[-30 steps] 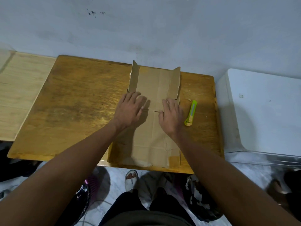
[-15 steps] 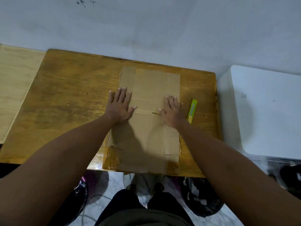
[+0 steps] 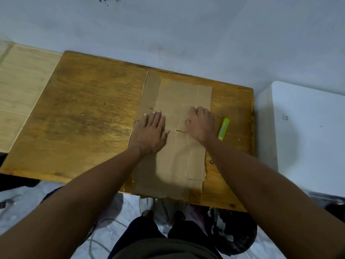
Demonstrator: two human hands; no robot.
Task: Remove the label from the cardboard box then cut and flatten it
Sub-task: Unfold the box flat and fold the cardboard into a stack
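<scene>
The brown cardboard box [image 3: 179, 101] lies opened out flat on the wooden table [image 3: 89, 116], reaching from near the far edge to the near edge. My left hand [image 3: 152, 134] presses palm down on its left half, fingers together. On the right half rests my right hand [image 3: 200, 123], its fingers curled under against the cardboard and holding nothing. A small slit shows in the cardboard between the two hands. Just right of my right hand, a yellow-green utility knife [image 3: 223, 130] lies on the table. I see no label.
A white appliance [image 3: 306, 131] stands close against the table's right edge. A pale wooden surface [image 3: 22, 86] adjoins the table on the left. The wall runs right behind. Below the near edge are the floor, my legs and a dark bag [image 3: 235, 232].
The upright far flaps of the box have gone down flat. Both hands stayed pressed on the cardboard; my left slid slightly left then back, and my right hand's fingers curled.
</scene>
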